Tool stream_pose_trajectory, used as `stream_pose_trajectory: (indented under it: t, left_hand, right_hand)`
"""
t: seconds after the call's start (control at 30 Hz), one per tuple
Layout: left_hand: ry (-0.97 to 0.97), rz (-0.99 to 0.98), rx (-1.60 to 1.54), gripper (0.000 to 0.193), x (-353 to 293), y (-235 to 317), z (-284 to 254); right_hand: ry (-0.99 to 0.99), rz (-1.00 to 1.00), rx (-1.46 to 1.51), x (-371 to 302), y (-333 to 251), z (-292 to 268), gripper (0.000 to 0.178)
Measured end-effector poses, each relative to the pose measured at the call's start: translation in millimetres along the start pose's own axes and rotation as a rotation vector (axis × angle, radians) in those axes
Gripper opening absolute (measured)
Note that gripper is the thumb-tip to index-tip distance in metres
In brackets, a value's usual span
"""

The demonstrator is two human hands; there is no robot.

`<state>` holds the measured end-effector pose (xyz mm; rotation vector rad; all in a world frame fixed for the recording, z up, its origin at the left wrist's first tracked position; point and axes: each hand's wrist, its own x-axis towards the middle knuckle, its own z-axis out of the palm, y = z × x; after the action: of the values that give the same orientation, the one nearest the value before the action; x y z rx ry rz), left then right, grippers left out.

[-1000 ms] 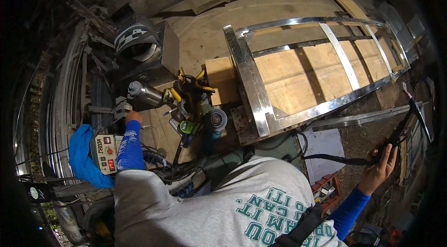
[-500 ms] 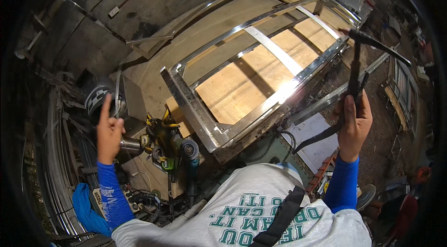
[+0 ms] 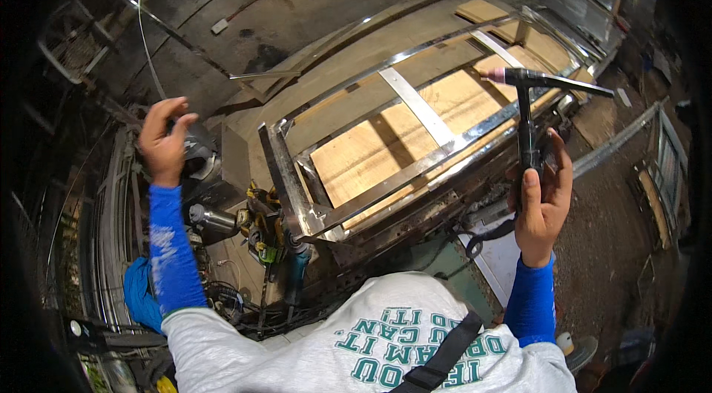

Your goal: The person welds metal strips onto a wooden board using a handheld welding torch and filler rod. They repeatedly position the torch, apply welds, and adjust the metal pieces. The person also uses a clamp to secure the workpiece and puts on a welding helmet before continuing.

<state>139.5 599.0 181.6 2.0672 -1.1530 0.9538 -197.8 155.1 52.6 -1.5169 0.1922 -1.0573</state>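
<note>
My right hand (image 3: 543, 204) is wrapped around the handle of a black TIG welding torch (image 3: 525, 115). The torch head points left with its pinkish nozzle, and its long back cap sticks out to the right. Raised at the left, my left hand (image 3: 163, 144) has its fingers curled on a thin, slightly bent welding rod (image 3: 141, 22), which rises above it. Between the hands lies a shiny rectangular metal tube frame (image 3: 408, 173) with flat cross strips (image 3: 415, 104). Both hands are apart from the frame.
Plywood (image 3: 371, 159) shows beneath the frame. At the near left corner are a teal angle grinder (image 3: 295, 274), a steel cylinder (image 3: 213, 219) and yellow-and-black tools (image 3: 261, 226). Long metal bars (image 3: 111, 245) and a blue cloth (image 3: 139, 293) lie left. Another metal frame (image 3: 664, 159) stands right.
My left hand has moved up, its pointing finger now curled, and the rod shows clearly above it. My right hand has moved left and up; the torch head has swung left over the frame.
</note>
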Motion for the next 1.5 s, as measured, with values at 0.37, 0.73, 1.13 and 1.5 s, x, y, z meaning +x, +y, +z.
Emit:
stream_pose_trajectory:
  t: [0.37, 0.73, 1.13, 1.5]
  left_hand:
    - [-0.145, -0.369, -1.069, 0.056, -19, 10, 115]
    - [-0.475, -0.217, -0.837, 0.053, -54, 5, 163]
    - [-0.317, 0.007, -0.532, 0.034, -59, -6, 171]
    - [-0.343, 0.053, -0.402, 0.040, -63, 5, 165]
  right_hand:
    - [0.025, 0.298, 0.172, 8, -12, 36, 0.070]
    - [0.286, 0.373, 0.421, 91, 48, 233, 0.070]
    - [0.439, 0.299, 0.198, 85, 115, 276, 0.062]
    - [0.477, 0.124, -0.350, 76, 132, 291, 0.058]
